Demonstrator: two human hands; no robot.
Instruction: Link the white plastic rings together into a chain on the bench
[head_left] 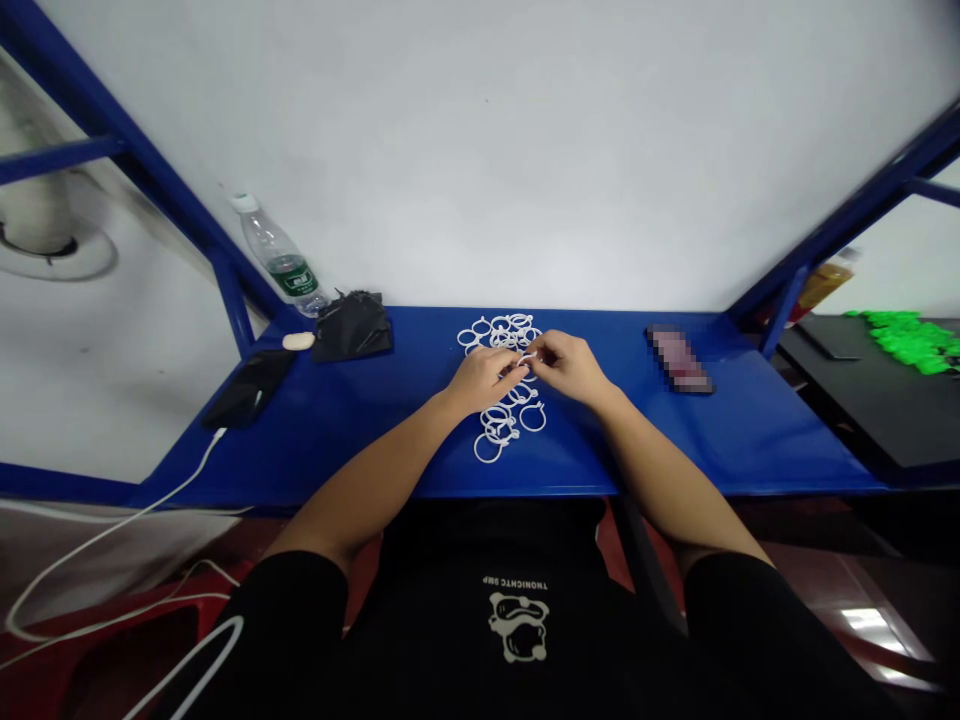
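Note:
My left hand point(478, 380) and my right hand point(571, 366) meet over the middle of the blue table point(405, 430). Both are closed, fingertips pinched together around one white plastic ring point(527, 357), which the fingers partly hide. Around and under my hands lie several more white rings point(496, 428) with small loops on their rims, overlapping in a loose pile. A single ring lies slightly apart, just right of the pile's near end.
To the left are a black phone point(249, 388) on a white cable, a beige oval object point(298, 341), a black plastic bag point(352, 328) and a water bottle point(279, 258). A blurred-out phone point(679, 358) lies right. Blue frame bars point(787, 300) flank the table; bright green pieces point(911, 340) sit beyond.

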